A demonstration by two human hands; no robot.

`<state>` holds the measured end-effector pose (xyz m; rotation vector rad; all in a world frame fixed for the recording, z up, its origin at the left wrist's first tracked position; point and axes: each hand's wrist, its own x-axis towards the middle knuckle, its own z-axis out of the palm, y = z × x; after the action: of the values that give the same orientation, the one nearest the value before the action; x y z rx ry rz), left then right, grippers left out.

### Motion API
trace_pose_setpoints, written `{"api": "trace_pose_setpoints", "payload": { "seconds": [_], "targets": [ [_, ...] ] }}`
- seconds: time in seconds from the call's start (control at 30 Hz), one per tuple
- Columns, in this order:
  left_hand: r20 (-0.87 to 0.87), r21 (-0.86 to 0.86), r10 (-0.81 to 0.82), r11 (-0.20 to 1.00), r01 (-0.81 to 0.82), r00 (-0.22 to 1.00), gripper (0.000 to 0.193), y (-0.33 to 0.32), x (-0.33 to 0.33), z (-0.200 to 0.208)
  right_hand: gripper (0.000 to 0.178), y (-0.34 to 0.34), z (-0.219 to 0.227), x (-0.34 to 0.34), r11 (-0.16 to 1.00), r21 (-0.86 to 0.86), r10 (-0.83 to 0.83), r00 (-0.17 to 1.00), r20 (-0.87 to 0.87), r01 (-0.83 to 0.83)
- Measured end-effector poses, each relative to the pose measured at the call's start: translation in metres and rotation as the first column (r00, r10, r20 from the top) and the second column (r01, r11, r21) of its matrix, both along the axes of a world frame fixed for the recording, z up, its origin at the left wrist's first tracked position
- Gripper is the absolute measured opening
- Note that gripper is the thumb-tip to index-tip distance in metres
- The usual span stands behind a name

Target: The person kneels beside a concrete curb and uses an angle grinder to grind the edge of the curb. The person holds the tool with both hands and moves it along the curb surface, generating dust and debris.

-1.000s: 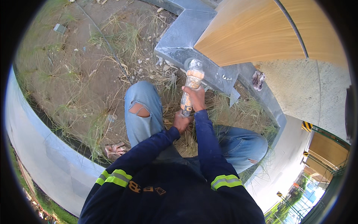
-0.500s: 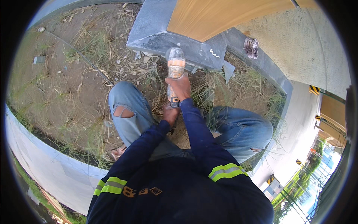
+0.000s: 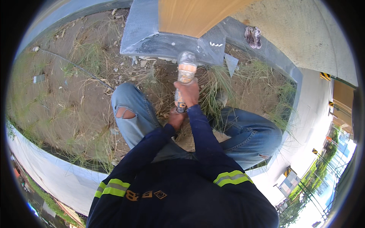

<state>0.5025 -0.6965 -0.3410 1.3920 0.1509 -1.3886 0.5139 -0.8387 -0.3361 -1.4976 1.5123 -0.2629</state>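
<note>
My right hand (image 3: 188, 93) wraps around the body of a dusty grey-and-orange angle grinder (image 3: 187, 72). Lower down, my left hand (image 3: 177, 117) closes around its rear end, partly hidden under the tool and my right forearm. The grinder's rounded head points away from me, at the front edge of a grey-coated ledge (image 3: 167, 45). Whether it touches the ledge I cannot tell, and no disc shows.
A wood-grain panel (image 3: 194, 17) rises from the ledge. A triangular grey offcut (image 3: 230, 64) leans at its right corner, and a crumpled bag (image 3: 253, 37) lies behind. My bent knees flank the tool. A thin cord or rod (image 3: 72, 62) crosses the grassy dirt at left.
The grinder, with both hands on it, has shifted to the right along the ledge's front edge. My view has turned slightly. Both hands keep their grip.
</note>
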Motion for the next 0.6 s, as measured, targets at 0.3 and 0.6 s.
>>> {"api": "trace_pose_setpoints", "payload": {
  "seconds": [0.3,0.6],
  "targets": [
    [0.057,0.046,-0.039,0.998,0.036,0.998,0.016,0.01,-0.01,-0.018,0.062,0.004,0.011,-0.002,1.0,0.003,-0.002,0.994,-0.112,0.003],
    [0.005,0.098,-0.077,0.992,0.076,0.997,0.019,0.001,-0.028,-0.02,0.057,-0.001,0.012,-0.025,0.994,0.031,-0.105,0.994,-0.018,0.105]
  ]
}}
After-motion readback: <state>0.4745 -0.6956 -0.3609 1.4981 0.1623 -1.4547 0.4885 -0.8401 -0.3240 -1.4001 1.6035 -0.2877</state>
